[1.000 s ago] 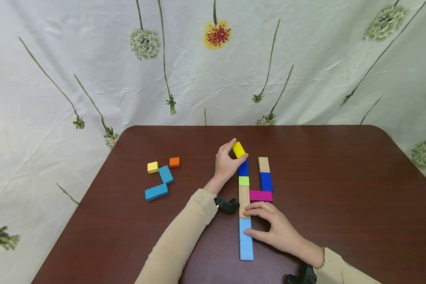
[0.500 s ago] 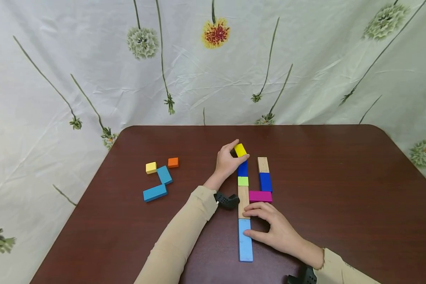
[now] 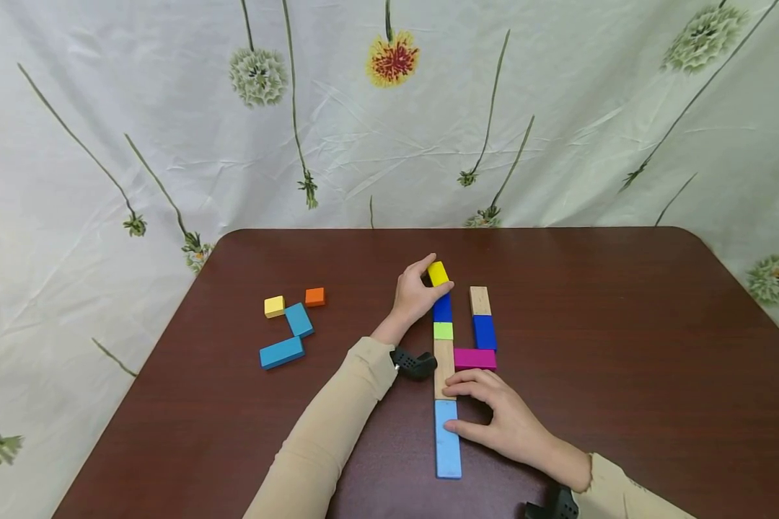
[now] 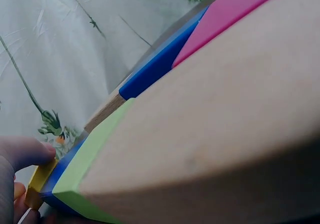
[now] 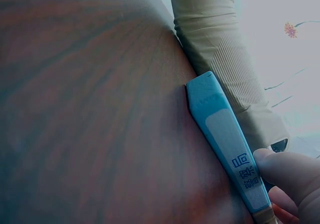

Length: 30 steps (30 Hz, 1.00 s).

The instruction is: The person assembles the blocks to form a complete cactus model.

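My left hand pinches a yellow block between thumb and fingers at the far end of a row of blocks. The yellow block lies slightly askew against a blue block. Nearer come a lime green block, a long bare-wood block and a long light blue block, end to end. My right hand rests with its fingertips on the wood block and its thumb on the light blue block, which bears printed characters in the right wrist view.
A magenta block juts right from the wood block, with a blue block and a wooden block beyond it. At left lie a pale yellow block, an orange block and two blue blocks on the brown table.
My left hand has shifted the yellow block a little rightward, more in line with the row. My right hand has stayed in place on the blocks.
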Each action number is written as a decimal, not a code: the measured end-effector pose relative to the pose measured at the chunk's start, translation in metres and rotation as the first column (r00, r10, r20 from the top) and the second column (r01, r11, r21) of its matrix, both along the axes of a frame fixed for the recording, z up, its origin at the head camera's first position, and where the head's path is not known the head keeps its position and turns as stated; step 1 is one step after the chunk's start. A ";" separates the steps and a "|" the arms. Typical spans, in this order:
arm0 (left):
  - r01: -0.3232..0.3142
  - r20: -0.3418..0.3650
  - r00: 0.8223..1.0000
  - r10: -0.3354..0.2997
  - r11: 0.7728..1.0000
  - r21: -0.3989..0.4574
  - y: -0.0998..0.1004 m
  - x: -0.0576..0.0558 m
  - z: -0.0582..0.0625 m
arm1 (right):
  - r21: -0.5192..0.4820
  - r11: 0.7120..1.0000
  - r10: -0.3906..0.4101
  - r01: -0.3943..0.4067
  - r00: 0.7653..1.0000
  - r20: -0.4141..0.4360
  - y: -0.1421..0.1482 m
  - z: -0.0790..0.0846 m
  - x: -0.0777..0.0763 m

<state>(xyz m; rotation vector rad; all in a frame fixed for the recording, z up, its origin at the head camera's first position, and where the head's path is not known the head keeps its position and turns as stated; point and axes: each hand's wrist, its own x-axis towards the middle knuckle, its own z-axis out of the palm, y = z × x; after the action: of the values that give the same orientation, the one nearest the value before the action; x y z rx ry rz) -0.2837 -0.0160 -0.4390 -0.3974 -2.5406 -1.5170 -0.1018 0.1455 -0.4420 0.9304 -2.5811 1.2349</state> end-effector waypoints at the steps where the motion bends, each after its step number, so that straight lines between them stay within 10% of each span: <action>1: 0.002 0.002 1.000 -0.002 1.000 -0.002 0.000 0.000 0.000 | 0.003 1.000 0.000 0.000 1.000 -0.001 0.000 0.000 0.000; 12: 0.016 0.003 1.000 -0.016 1.000 -0.017 0.000 0.000 0.000 | 0.008 1.000 -0.003 0.003 1.000 -0.009 0.000 0.001 0.001; 21: -0.130 -0.085 0.989 0.120 0.984 -0.126 -0.003 0.002 -0.001 | 0.001 1.000 -0.002 0.002 1.000 0.008 0.000 0.001 0.000; 30: -0.096 -0.083 0.993 0.082 0.978 -0.187 -0.006 0.001 -0.001 | 0.003 1.000 -0.005 0.005 1.000 0.014 0.000 0.001 0.000</action>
<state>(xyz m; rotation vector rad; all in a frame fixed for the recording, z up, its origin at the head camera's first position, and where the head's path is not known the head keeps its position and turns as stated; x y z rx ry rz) -0.2831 -0.0221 -0.4403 -0.3510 -2.6153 -1.2099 -0.1020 0.1455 -0.4408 0.9182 -2.5947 1.2412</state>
